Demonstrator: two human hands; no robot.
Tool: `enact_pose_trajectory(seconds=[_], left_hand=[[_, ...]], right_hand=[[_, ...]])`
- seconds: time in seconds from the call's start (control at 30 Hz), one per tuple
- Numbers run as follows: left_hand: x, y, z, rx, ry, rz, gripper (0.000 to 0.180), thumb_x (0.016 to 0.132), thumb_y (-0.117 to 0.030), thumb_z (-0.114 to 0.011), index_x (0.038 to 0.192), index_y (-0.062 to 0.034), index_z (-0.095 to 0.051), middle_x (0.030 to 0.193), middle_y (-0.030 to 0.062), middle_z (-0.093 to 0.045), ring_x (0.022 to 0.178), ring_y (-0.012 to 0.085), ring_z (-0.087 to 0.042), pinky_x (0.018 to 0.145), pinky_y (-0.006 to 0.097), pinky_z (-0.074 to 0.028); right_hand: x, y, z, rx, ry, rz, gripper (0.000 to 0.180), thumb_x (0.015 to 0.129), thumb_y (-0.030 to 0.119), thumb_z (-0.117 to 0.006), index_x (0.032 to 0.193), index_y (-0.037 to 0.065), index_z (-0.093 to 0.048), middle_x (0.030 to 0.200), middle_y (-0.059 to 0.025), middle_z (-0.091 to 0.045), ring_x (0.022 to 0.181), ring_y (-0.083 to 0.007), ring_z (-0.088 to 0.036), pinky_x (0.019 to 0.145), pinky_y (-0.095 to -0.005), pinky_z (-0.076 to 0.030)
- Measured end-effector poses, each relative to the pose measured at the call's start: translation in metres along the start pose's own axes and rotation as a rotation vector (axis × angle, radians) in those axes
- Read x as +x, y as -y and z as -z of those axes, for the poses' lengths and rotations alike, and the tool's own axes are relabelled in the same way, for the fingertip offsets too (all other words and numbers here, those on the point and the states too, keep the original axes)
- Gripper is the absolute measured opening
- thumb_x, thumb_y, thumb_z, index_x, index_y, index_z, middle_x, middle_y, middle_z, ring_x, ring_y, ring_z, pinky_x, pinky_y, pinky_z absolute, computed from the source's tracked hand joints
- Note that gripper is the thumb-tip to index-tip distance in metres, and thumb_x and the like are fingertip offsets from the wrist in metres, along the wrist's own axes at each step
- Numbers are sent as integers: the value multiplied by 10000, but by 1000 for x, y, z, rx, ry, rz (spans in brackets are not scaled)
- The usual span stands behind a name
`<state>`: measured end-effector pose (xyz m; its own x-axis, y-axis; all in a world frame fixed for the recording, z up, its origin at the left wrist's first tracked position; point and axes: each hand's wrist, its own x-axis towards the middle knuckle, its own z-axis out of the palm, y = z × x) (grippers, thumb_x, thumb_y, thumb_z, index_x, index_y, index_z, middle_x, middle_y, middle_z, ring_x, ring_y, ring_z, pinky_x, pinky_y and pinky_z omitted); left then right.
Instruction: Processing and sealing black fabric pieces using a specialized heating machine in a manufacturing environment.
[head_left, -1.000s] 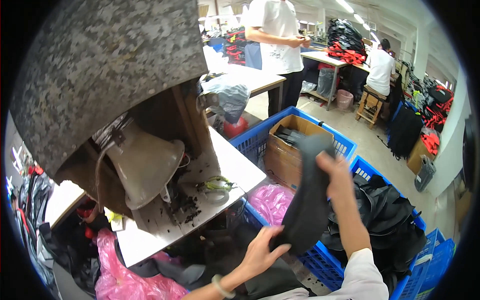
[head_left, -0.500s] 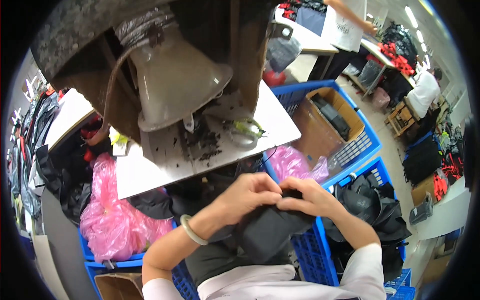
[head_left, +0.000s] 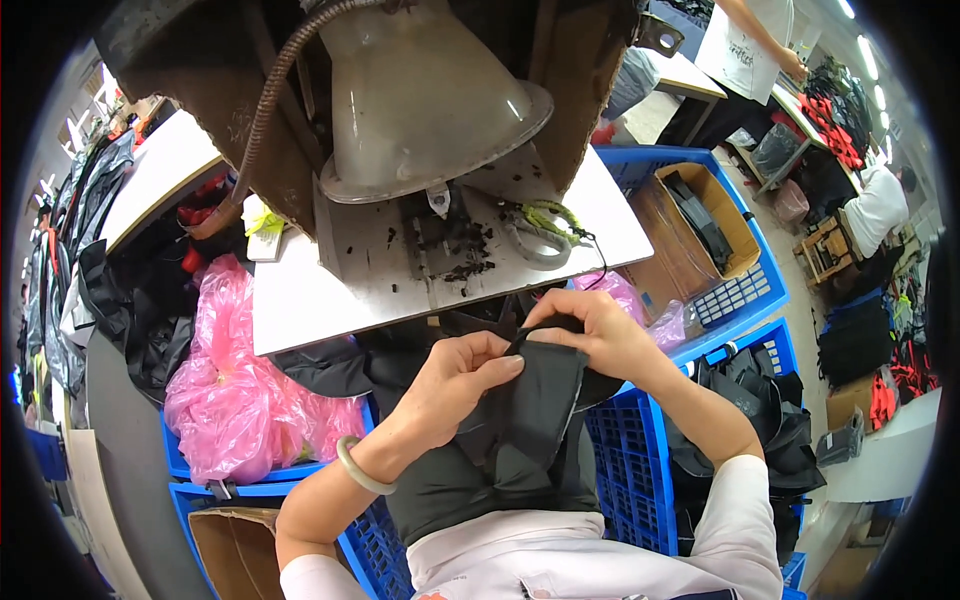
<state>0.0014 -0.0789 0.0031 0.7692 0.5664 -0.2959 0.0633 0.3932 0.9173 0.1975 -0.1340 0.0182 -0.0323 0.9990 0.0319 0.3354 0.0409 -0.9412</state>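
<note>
A piece of black fabric point(head_left: 540, 400) hangs over my lap, its pale cut edge showing on the right. My left hand point(head_left: 455, 378) pinches the cloth's upper left part between thumb and fingers. At its upper right, my right hand point(head_left: 590, 330) grips the fabric with curled fingers. Both hands are close together, just in front of the white work plate point(head_left: 330, 315). On that plate lie black scraps point(head_left: 465, 268) and a looped tool with a yellow-green cord point(head_left: 550, 225). Above it hangs a large bell-shaped beige housing point(head_left: 420, 110).
Pink plastic bags point(head_left: 235, 400) fill a crate at left. To the right stand a blue crate point(head_left: 745, 300) with a cardboard box point(head_left: 710, 235) and another holding black pieces point(head_left: 745, 410). Cardboard walls point(head_left: 285, 150) flank the housing. Other people point(head_left: 745, 60) work farther off.
The fabric has been turned and spread, so its flat face and pale edge now show. My hands have moved slightly apart. The view has shifted, with the work plate now higher and farther right.
</note>
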Motion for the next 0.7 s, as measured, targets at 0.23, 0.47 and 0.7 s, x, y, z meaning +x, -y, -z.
enact_pose_trajectory(seconds=[0.23,0.47,0.7], left_hand=[[14,-20,34,-185,41,264,112,814,-111,-593,826,-4,-622,709,8,-587,595,59,-532,522,202,-438],[30,-34,56,272,196,152,105,725,-93,-688,766,-25,-619,656,-19,-564,591,43,-512,518,199,-399],[52,-48,77,120,11,100,137,692,-23,-693,807,19,-632,723,26,-620,644,65,-550,594,186,-429]], right_hand=[[16,-8,-13,-297,49,382,119,785,38,-612,899,7,-600,874,-128,-576,812,-292,-574,706,-325,-455],[42,-7,-7,-91,239,126,219,744,160,-686,832,-18,-592,680,-89,-597,645,-120,-536,610,-260,-419],[81,-19,1,245,278,-105,195,785,148,-665,882,-5,-593,784,-11,-607,721,-49,-509,639,-201,-398]])
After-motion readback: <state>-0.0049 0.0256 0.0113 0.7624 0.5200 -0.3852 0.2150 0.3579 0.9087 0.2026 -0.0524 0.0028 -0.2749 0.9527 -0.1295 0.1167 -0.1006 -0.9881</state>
